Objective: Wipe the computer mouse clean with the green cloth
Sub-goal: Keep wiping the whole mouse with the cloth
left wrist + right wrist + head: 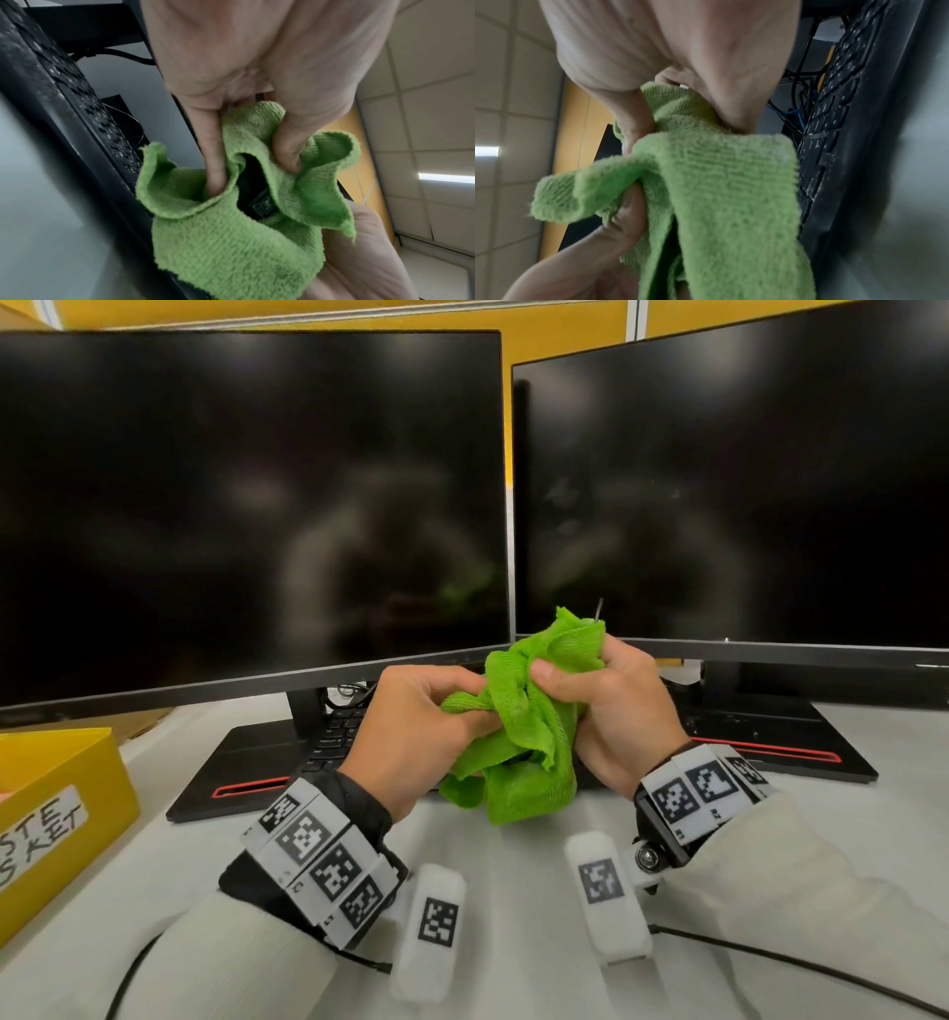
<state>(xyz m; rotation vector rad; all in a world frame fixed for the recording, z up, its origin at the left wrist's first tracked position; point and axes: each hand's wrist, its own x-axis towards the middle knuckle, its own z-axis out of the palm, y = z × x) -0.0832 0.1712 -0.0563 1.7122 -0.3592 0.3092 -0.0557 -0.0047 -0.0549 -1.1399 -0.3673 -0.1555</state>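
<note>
Bunching the green cloth [518,737] at the centre of the head frame, we grip it with our left hand [411,737] and right hand [611,711], fingers curled into its folds; the black mouse [257,192] peeks out, wrapped inside the cloth, above the keyboard [334,737]

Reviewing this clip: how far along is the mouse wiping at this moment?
Done: the green cloth is picked up and wrapped round the black mouse, held above the desk. In hand: left hand and right hand both grip the bundle, mid-wipe. Left: how clean the mouse is cannot be told; it is mostly covered.
</note>
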